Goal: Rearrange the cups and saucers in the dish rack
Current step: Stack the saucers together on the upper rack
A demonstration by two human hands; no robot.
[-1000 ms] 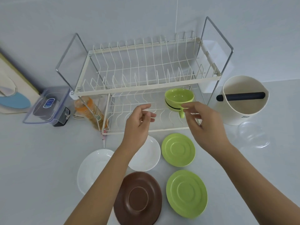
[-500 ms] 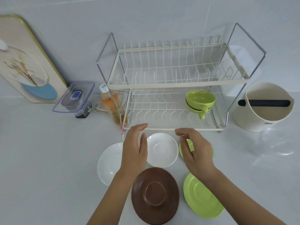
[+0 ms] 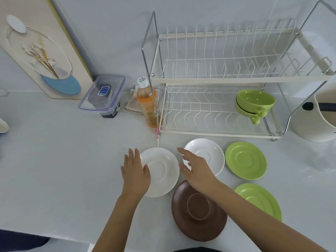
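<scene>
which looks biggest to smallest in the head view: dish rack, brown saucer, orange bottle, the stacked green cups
1. dish rack
2. brown saucer, though it lies nearest the camera, which inflates it
3. orange bottle and stacked green cups: they look about alike, so no ranking between them.

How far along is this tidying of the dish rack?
Early on. Done: two green cups sit stacked on the lower shelf of the dish rack. In hand: the left hand and right hand, both open, flank a white saucer, not yet lifted. Left: all five saucers lie on the counter, including the second white saucer, two green saucers and the brown saucer.
</scene>
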